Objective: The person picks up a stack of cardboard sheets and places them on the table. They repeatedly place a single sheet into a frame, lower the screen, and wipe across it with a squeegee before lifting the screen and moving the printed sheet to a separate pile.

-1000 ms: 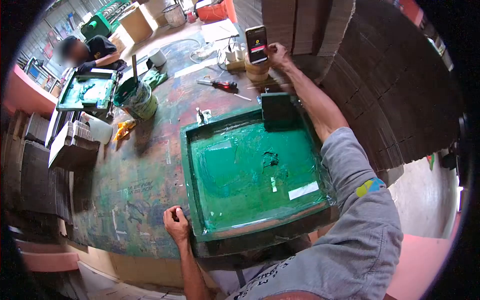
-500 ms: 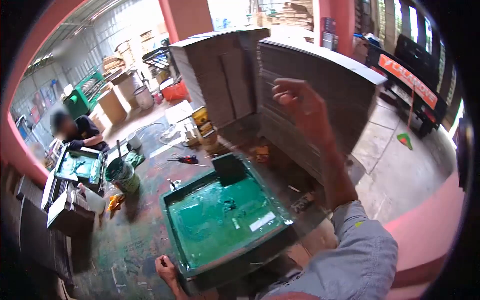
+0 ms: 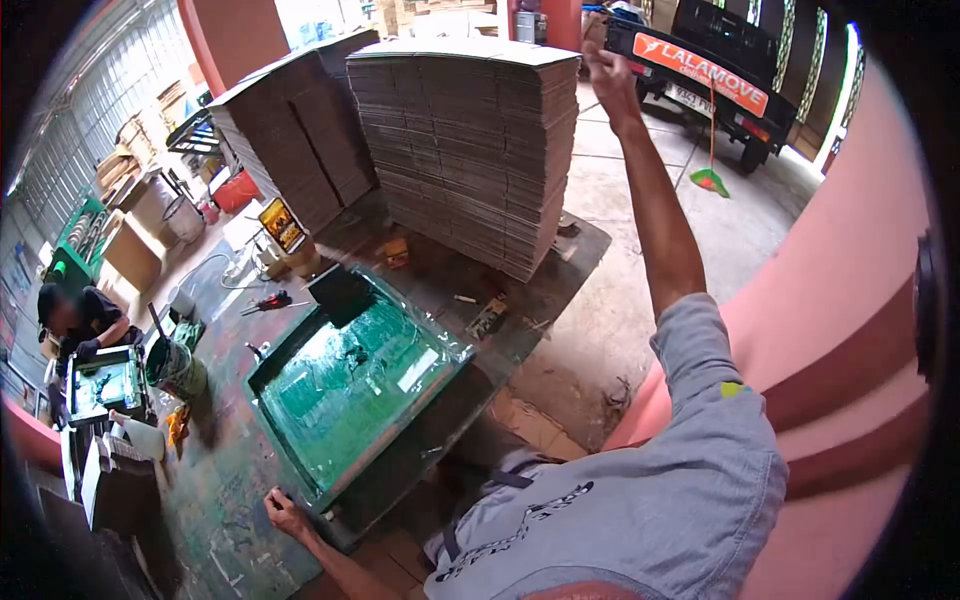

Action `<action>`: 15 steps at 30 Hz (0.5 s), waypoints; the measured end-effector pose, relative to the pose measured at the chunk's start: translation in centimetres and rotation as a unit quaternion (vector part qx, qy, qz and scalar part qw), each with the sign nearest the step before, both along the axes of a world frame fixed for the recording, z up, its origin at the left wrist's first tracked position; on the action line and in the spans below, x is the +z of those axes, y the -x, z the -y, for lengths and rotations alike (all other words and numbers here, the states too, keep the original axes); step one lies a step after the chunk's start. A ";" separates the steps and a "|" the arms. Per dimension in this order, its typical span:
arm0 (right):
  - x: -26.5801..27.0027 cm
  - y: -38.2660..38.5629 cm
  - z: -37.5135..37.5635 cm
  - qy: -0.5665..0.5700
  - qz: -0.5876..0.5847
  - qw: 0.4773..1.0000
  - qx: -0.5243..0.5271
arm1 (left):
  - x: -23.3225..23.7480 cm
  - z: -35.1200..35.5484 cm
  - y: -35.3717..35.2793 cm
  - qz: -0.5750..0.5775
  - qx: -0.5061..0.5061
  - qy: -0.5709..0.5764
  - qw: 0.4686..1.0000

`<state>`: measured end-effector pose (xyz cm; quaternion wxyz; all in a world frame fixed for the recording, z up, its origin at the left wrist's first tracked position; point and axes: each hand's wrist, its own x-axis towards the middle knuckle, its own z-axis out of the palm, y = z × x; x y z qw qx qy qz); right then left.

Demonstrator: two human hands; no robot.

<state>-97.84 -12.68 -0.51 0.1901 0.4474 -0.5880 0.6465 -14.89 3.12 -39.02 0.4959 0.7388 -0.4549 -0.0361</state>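
Observation:
My right hand (image 3: 612,88) is raised with the arm stretched out, past the right end of a tall stack of flat brown cardboard (image 3: 480,150). Its fingers are partly bent and apart, and nothing shows in them. Low on the left, my left hand (image 3: 287,515) lies at the table, its fingers curled in, beside the near left corner of a screen-printing frame (image 3: 385,440). Wet green ink (image 3: 350,355) covers the screen inside the frame, with a small white strip (image 3: 418,370) on it. A dark flat piece (image 3: 340,295) stands at the frame's far corner.
Another cardboard stack (image 3: 275,140) stands behind. An ink bucket (image 3: 175,370), a screwdriver (image 3: 272,302) and a yellow can (image 3: 282,225) are on the stained table (image 3: 230,450). A co-worker (image 3: 90,320) sits at a second frame (image 3: 105,385). A vehicle (image 3: 700,75) and a broom (image 3: 710,182) are beyond.
My view has swung to the right. My right hand has reached farther out and up, beyond the cardboard stack's end. My left hand stays by the frame's corner.

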 end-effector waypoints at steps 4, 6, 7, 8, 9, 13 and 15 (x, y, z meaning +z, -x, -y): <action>-1.2 1.1 1.9 -0.060 -0.160 0.985 0.032 | -0.8 -0.4 -1.0 -0.008 -0.005 -0.016 1.000; -0.4 -2.2 0.4 -0.091 -0.065 0.988 0.104 | -0.7 -0.3 -1.0 -0.014 -0.008 -0.013 1.000; 0.1 -4.2 -0.6 -0.095 0.044 0.984 0.146 | -0.4 -0.3 -0.8 -0.014 -0.007 -0.012 1.000; -0.1 -4.5 -0.5 -0.079 0.008 0.989 0.121 | 0.0 -0.5 -0.4 -0.011 -0.010 -0.010 1.000; -0.2 -4.6 -0.5 -0.079 0.007 0.989 0.123 | 0.1 -0.6 -0.2 -0.010 -0.013 -0.009 1.000; -0.5 -5.5 -1.1 -0.072 -0.061 0.992 0.088 | 0.6 -0.6 0.0 -0.004 -0.018 -0.010 1.000; -0.8 -5.3 -1.0 -0.054 -0.081 0.990 0.101 | 0.9 -0.8 0.4 -0.015 -0.017 -0.001 1.000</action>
